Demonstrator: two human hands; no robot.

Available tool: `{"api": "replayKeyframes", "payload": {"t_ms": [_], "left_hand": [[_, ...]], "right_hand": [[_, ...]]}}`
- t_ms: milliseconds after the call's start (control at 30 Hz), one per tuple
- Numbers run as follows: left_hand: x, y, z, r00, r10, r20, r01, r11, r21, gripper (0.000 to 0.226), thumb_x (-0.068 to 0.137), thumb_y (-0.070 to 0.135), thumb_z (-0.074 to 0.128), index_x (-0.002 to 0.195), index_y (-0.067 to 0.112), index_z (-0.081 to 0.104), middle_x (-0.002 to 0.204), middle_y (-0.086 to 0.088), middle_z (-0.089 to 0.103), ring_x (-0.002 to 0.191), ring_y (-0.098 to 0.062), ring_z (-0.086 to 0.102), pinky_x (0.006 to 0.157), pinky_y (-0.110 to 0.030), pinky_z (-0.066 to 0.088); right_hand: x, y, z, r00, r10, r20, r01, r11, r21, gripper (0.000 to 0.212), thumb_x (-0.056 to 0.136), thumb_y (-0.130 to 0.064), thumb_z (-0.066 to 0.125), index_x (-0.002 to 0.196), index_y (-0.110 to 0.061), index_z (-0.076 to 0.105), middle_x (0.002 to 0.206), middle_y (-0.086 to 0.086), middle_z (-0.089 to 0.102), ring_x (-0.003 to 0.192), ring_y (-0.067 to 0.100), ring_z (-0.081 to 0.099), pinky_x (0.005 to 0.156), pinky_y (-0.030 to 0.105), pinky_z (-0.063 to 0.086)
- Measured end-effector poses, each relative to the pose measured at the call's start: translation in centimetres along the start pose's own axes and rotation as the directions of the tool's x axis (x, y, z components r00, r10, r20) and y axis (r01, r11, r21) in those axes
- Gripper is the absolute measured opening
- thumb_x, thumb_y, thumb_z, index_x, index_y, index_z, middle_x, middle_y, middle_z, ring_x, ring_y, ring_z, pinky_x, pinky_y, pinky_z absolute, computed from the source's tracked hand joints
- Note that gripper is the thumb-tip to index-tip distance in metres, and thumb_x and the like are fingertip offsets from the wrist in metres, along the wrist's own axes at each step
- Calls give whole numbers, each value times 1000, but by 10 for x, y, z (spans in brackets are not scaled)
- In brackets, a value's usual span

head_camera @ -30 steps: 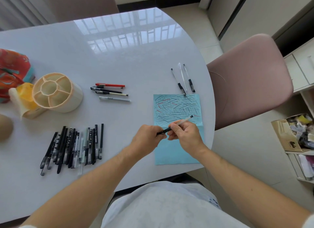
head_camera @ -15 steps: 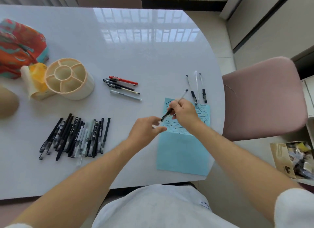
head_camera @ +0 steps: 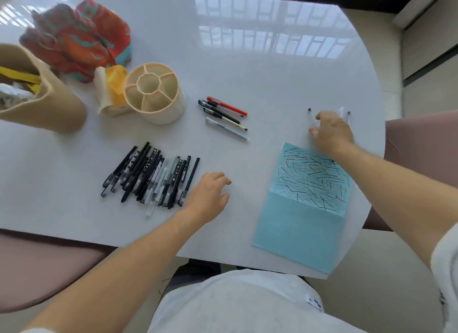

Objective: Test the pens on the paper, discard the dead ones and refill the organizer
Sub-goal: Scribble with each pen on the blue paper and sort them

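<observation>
Glossy white table (head_camera: 247, 67) carries our work: our right hand (head_camera: 330, 132) reaches among clear pens (head_camera: 309, 117) beyond the scribbled blue paper (head_camera: 304, 208), grip hidden; our left hand (head_camera: 210, 196) rests open beside the black pen pile (head_camera: 151, 176). Next, probably, picking another to test; the cream round organizer (head_camera: 155, 92) stands empty.

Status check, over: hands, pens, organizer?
Left hand open beside pen pile. Right hand over clear pens above paper, grip hidden. Organizer empty.

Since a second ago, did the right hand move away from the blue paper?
Yes. The right hand left the blue paper and now lies past its far edge, over the clear pens.
</observation>
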State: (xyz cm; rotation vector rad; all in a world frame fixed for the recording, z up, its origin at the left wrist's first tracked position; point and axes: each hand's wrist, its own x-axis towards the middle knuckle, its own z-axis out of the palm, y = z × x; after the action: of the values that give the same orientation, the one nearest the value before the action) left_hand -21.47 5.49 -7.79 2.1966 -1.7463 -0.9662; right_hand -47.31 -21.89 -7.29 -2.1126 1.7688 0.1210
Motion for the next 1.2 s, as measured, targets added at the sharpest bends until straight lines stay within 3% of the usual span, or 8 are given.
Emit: {"api": "replayKeyframes", "payload": {"t_ms": [233,433,567,700,833,967,1100,1200], "left_hand": [[0,-7,-4,997,61,56,-62,998,10,34,92,20,62,126,19,63,153,0,39,141,-18,30,114,-37,34],[1,-19,-9,989,102,106,-101,995,-14,30,92,21,64,122,21,65,156,3,37,143,-15,28,115,-31,29],[6,-21,-16,987,87,133,-76,993,-86,32,92,24,63,124,24,63,149,7,46,139,-11,35,115,-31,31],[17,-14,-27,992,-111,52,123,897,-424,26,92,33,64,116,32,54,122,14,62,102,-5,63,88,-31,51],[26,6,-31,987,-130,96,160,713,-683,36,92,35,66,118,36,41,115,9,62,82,-13,72,75,-33,57],[27,36,-13,958,97,269,90,789,-608,24,93,23,66,113,36,67,94,1,73,69,-9,68,59,-21,49],[20,65,8,895,213,391,-1,879,-478,13,94,17,63,99,25,73,81,3,72,64,-8,63,59,-20,47],[13,88,19,842,312,439,-146,917,-371,9,93,19,63,95,21,72,79,5,71,64,-5,65,61,-17,48]], "right_hand": [[-44,-131,48,934,-356,-19,351,911,217,24,95,-29,66,114,-15,73,107,7,68,96,29,64,83,37,50],[-45,-166,81,972,-234,-20,235,971,48,25,99,-30,58,111,-12,70,114,11,63,109,33,58,82,39,50],[-58,-155,72,986,-167,-29,168,943,288,17,95,-26,64,100,-13,72,100,7,73,96,29,65,83,37,51],[-103,-115,46,998,15,56,-52,667,743,5,86,-21,77,88,-19,73,77,-1,76,68,16,71,72,32,60],[-166,-65,37,985,109,132,-168,480,861,12,83,-9,80,84,-20,78,68,-1,72,59,12,66,64,24,57],[-221,-28,40,965,189,182,-233,305,923,16,83,0,79,80,-16,79,65,4,68,57,14,62,60,19,52],[-253,-8,49,936,257,241,-246,-13,969,22,90,4,69,81,-15,77,69,10,65,61,21,59,63,25,54],[-265,-5,53,947,193,256,-255,-32,966,10,90,-10,69,86,-11,79,75,17,70,67,24,63,63,28,56]]}}
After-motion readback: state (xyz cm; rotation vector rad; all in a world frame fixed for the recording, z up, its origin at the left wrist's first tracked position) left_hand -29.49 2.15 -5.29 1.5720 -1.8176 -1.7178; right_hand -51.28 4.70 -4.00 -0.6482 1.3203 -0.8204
